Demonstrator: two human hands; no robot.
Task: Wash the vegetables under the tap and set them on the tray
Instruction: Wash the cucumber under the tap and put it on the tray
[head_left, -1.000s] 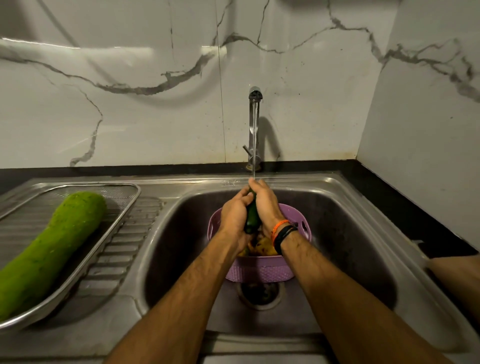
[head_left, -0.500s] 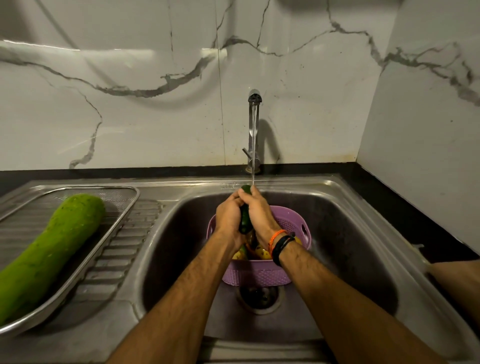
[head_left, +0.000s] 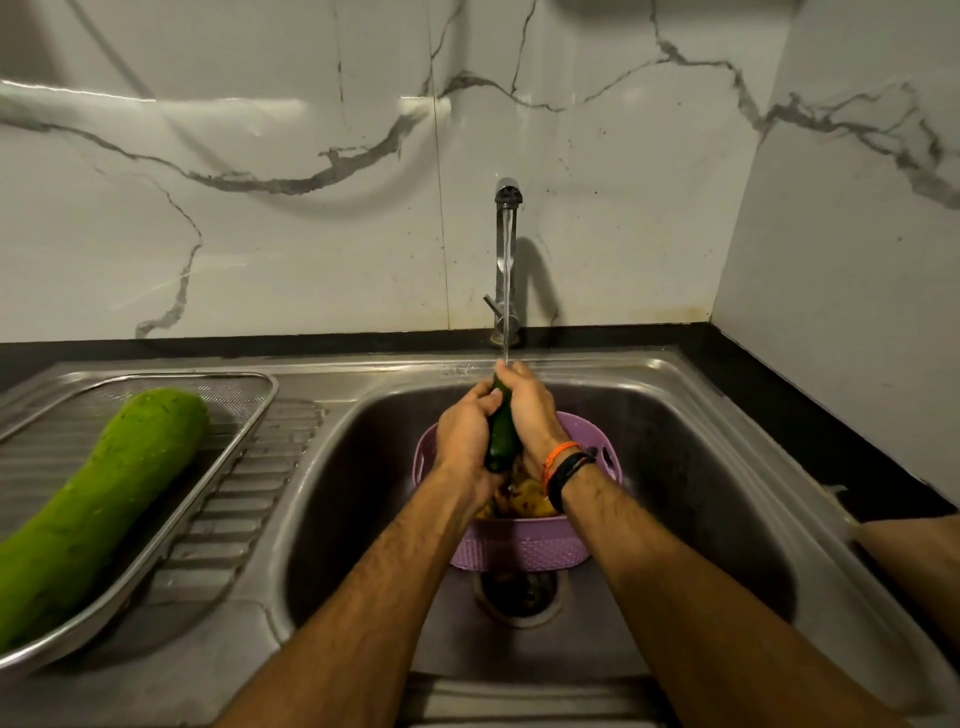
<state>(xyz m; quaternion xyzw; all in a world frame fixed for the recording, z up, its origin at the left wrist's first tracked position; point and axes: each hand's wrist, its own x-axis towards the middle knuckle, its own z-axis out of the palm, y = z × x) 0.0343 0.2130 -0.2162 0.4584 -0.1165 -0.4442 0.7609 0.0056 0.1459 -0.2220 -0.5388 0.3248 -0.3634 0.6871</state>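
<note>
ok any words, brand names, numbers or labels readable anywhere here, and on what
None: no readable text shows in this view.
Tap: bare metal, no brand mark visible.
Purple basket: only a woven pattern, no label.
Tray and sink: plain steel, no stamp visible.
Wristbands: plain orange and black, no lettering visible.
Marble wall: only grey veins.
Dark green vegetable gripped by left hand and right hand: no sticker.
</note>
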